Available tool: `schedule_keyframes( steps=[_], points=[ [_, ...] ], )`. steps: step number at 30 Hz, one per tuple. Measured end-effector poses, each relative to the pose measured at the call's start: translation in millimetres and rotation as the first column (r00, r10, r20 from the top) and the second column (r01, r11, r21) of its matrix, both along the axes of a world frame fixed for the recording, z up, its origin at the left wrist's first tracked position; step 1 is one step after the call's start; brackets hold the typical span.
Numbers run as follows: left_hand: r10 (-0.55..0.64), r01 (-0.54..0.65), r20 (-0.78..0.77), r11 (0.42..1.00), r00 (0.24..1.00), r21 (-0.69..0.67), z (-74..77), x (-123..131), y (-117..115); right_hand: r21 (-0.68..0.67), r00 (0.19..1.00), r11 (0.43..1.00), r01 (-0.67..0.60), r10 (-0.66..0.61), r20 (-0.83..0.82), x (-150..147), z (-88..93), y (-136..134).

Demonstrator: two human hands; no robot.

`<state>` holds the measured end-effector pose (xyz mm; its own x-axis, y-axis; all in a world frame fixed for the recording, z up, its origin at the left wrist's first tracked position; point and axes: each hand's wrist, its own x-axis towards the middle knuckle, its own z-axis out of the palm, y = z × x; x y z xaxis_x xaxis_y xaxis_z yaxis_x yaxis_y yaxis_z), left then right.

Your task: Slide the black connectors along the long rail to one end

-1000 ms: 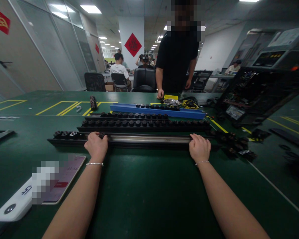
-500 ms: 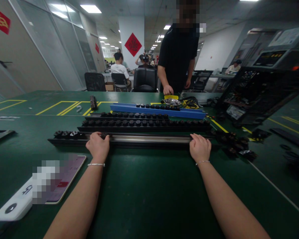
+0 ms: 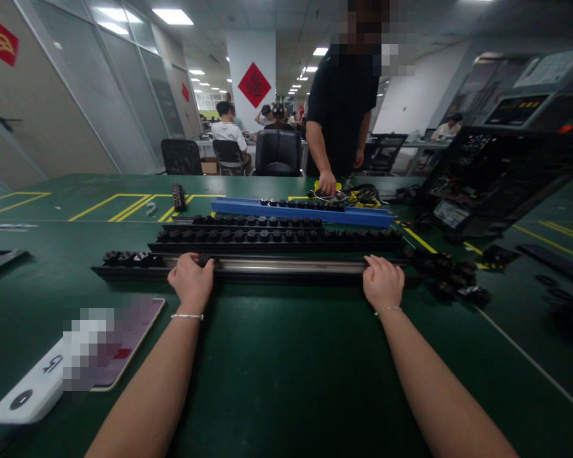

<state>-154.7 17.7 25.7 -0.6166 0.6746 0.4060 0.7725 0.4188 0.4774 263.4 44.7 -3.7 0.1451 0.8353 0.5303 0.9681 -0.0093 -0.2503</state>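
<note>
The left hand (image 3: 191, 278) partly hides a small black piece (image 3: 204, 259) at the long black rail (image 3: 286, 275). Left of the rail, a dark tray (image 3: 9, 262) gets cut off. In front of the rail, a white gadget (image 3: 35, 385) and phone (image 3: 128, 334) are partly blurred out. Behind it, a co-worker's hand (image 3: 327, 182) hides part of a shiny dish (image 3: 339, 196).

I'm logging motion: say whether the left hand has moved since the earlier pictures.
Yes, the left hand has shifted slightly right along the front black rail.
</note>
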Motion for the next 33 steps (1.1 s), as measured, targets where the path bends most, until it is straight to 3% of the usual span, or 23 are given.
schedule_keyframes(
  steps=[11,33],
  points=[
    [-0.014,0.014,0.004,0.999,1.0,-0.037,3.9,9,-1,0.044,1.0,0.999,-0.007,0.007,-0.005,1,-4.8,2],
    [-0.099,0.097,-0.056,0.995,0.994,-0.031,-0.2,12,0,-0.02,1.0,1.0,0.017,-0.017,0.009,-1,-2.0,5]
  ],
)
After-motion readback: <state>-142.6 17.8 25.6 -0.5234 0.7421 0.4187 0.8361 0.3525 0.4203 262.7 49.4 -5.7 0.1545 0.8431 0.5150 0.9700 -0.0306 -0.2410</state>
